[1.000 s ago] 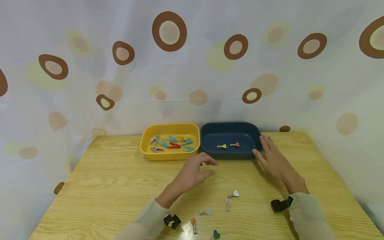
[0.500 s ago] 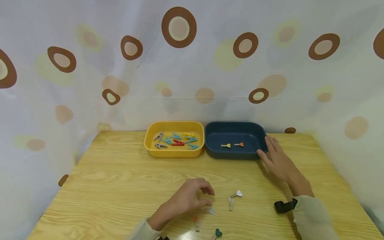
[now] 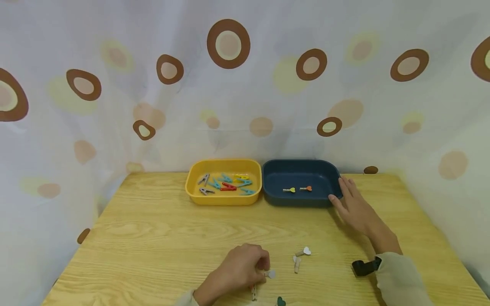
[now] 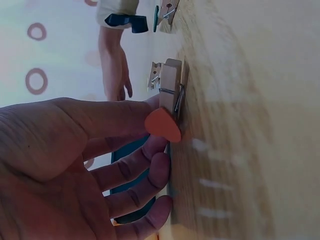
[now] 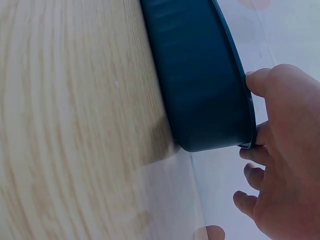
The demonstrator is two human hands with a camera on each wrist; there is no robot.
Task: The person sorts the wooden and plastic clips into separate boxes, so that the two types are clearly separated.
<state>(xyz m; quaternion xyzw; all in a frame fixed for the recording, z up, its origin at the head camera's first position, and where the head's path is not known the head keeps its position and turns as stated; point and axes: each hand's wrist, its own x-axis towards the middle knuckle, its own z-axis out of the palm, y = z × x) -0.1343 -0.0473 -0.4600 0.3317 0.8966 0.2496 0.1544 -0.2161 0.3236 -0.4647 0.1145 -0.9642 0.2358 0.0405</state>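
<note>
the left hand [image 3: 239,270] is down at the near edge of the counter [image 3: 153,238], fingers curled around a small wooden peg with an orange heart [image 4: 164,124], which lies against the wood right at the fingertips. the right hand [image 3: 354,208] rests with relaxed, straight fingers against the right end of the dark blue tray [image 3: 300,199], touching its rim. by the look of it the sorting is partway: two heart pegs [image 3: 298,189] already lie in the blue tray, the yellow tray [image 3: 223,199] beside it holds a handful of coloured plastic clips [image 3: 226,183], and a few heart pegs [image 3: 300,257] remain loose near the left hand, including a green one [image 3: 281,301] at the front edge. the counter is pale wood grain, and a white curtain with brown rings [image 3: 228,43] hangs close behind and around it.
</note>
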